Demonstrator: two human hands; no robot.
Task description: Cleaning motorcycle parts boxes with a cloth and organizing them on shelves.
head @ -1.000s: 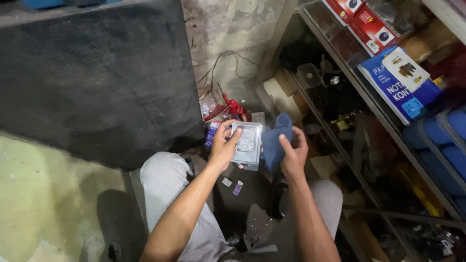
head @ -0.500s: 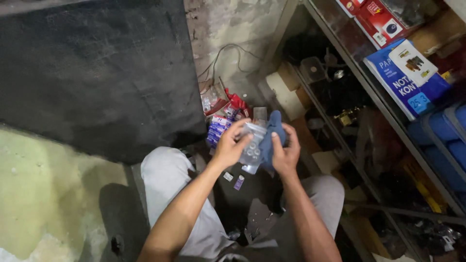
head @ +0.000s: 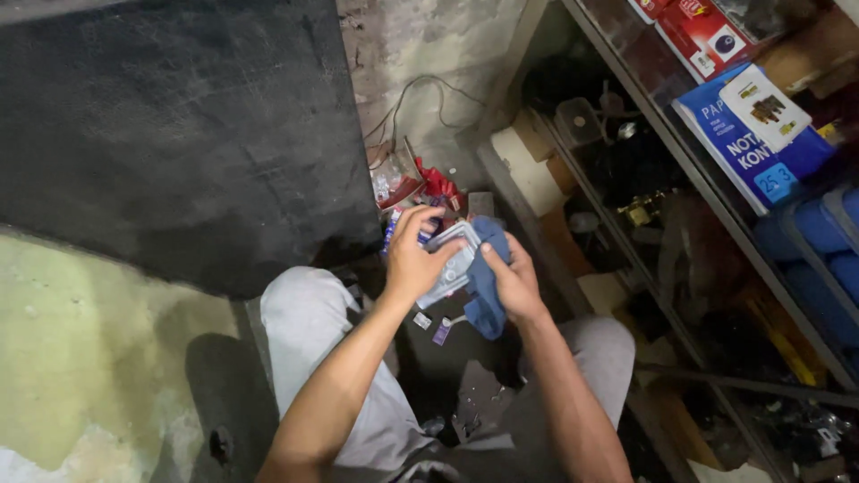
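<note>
Tilted further since before, the clear plastic case [head: 450, 264] is pinched at its edges by left hand [head: 413, 259] and cloth-wrapped right hand [head: 508, 279] fingers.

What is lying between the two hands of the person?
In the head view, a clear plastic container lies between the left hand and right hand; a blue cloth is pressed against it.
</note>
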